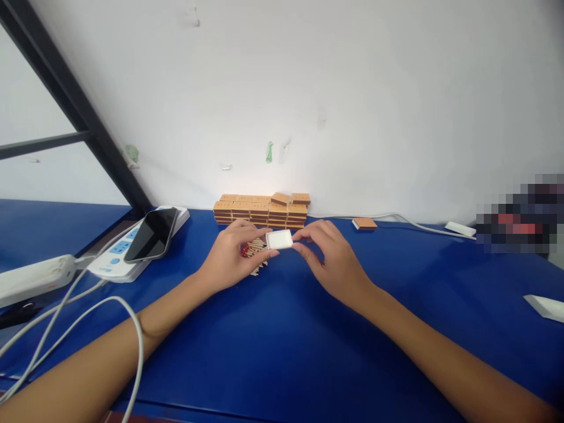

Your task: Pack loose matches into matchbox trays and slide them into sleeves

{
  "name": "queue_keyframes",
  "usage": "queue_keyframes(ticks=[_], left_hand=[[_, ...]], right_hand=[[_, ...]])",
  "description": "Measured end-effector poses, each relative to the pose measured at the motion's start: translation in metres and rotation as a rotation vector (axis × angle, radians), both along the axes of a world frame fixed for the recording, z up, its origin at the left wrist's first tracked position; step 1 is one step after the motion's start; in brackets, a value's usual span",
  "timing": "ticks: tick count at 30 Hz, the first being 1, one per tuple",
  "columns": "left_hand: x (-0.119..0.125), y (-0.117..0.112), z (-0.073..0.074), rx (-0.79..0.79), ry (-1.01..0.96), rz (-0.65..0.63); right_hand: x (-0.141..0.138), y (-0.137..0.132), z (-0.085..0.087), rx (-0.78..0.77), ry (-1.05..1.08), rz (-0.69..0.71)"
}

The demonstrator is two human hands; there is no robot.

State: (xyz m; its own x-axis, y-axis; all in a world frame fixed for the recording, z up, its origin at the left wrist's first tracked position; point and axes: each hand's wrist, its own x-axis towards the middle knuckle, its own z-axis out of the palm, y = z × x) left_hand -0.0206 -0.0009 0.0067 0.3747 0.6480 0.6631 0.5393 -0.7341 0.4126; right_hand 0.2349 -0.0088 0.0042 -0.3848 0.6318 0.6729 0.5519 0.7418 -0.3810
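Note:
Between my two hands is a small white matchbox tray (279, 239), its hollow side facing me and nothing inside it. My left hand (233, 252) pinches its left end between thumb and fingers. At the opposite end, my right hand (332, 255) grips the right edge with thumb and fingertips. Loose matches (257, 247) with red heads lie in a pile on the blue table, partly hidden behind my left hand. Just beyond, against the wall, stand stacked orange matchboxes (259, 208) in several layers.
A single matchbox (365, 224) lies apart to the right. On the left, a phone (152, 234) rests on a white power strip (126, 249), and white cables (132, 323) loop over my left forearm. A white cable (423, 226) runs along the wall. The blue table (282, 352) spreads below.

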Motion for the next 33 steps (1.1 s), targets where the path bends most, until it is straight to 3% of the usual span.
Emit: queue_keyframes(ticks=[12, 16, 19, 22, 25, 29, 33], left_hand=[[-0.002, 0.003, 0.0, -0.028, -0.055, 0.052], [-0.009, 0.01, 0.0, 0.049, -0.068, 0.218], [-0.015, 0.017, 0.0, 0.105, -0.099, 0.337], [-0.019, 0.021, 0.0, 0.118, -0.096, 0.355], [-0.02, 0.02, -0.001, 0.121, -0.074, 0.353], [-0.018, 0.019, -0.002, 0.118, -0.073, 0.353], [-0.016, 0.017, -0.002, 0.101, -0.044, 0.301]], right_hand=[[-0.012, -0.005, -0.008, 0.075, -0.002, 0.035], [-0.014, 0.009, -0.01, 0.02, 0.104, -0.013], [-0.018, 0.029, -0.015, -0.12, -0.01, 0.016], [-0.025, 0.049, -0.019, -0.259, -0.184, 0.1], [-0.032, 0.061, -0.019, -0.292, -0.286, 0.127], [-0.028, 0.064, -0.015, -0.293, -0.375, 0.113], [0.001, 0.05, -0.008, -0.322, -0.385, 0.082]])
